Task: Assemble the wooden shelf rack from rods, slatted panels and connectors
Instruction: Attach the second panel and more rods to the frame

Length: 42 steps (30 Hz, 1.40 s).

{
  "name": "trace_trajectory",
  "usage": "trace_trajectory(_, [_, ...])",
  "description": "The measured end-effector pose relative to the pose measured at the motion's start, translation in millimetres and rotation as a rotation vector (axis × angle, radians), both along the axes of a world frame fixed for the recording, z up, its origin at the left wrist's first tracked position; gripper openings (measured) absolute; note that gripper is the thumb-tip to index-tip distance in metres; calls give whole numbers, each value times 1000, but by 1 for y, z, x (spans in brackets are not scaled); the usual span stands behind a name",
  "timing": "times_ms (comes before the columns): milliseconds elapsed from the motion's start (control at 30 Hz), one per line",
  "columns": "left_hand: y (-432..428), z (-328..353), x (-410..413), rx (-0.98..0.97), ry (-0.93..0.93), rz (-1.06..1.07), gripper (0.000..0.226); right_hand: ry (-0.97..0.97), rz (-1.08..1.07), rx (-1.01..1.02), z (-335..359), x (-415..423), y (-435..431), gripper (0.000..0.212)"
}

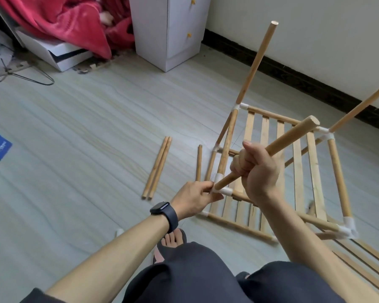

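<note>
Right hand: your right hand (258,171) was clamped round the wooden rod (293,136), at mid-length.
Left hand: your left hand (195,199) pinched the white corner connector (224,190).
Rack: the half-built rack with its slatted panel (314,167) stood at the right, and the spare rods (157,169) lay to its left.
Technique: you needed to brace the connector, keep the rod in line with its socket, then push straight.
</note>
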<state>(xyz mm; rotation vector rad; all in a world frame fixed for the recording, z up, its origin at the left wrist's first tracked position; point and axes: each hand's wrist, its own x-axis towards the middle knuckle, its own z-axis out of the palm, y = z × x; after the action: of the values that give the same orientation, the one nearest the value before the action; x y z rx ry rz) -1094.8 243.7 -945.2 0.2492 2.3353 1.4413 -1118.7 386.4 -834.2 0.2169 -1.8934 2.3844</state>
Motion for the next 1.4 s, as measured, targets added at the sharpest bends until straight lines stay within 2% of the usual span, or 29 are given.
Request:
trace_trajectory(67, [0,0,-3,2,-1,-2,19,93,106,111,-4,5,-10,44])
trace_trajectory(133, [-1,2,-6,-14,16,-21,23,131,131,190,-9,6,-21,41])
trace_trajectory(233, [-5,1,-10,-5,-9,-42,14,105,133,169,-10,2,-28,40])
trace_trajectory(300, [-9,3,-12,-20,-9,-61,19,93,137,162,-9,-1,-30,39])
trace_trajectory(433, [-8,11,-12,-140,13,-129,12,54,109,263,-7,1,-31,40])
trace_trajectory(500, [-10,19,-14,-178,32,-136,25,48,88,360,-6,2,-24,45])
trace_trajectory(600, [-16,45,-20,-123,53,-18,40,120,20,648,-12,2,-1,53])
trace_trajectory(667, [-16,73,-25,24,78,67,31,100,-18,966,-23,6,21,58])
trace_trajectory(733, [-11,109,-25,206,103,110,17,-7,4,1296,-41,17,45,81])
trace_trajectory(800, [-1,146,-22,392,116,88,35,-86,36,1536,-62,30,62,100])
trace_trajectory(867, [12,173,-18,510,135,26,54,-108,57,1665,-76,37,70,97])
trace_trajectory(967, [38,191,-12,587,208,3,57,-107,79,1756,-79,34,71,84])
trace_trajectory(1133, [59,190,-24,706,241,243,46,6,49,1845,-76,25,64,74])
trace_trajectory(1233, [56,186,-42,704,234,207,44,51,19,1830,-80,19,61,68])
trace_trajectory(1400, [48,179,-57,725,214,104,45,93,84,1845,-83,4,63,64])
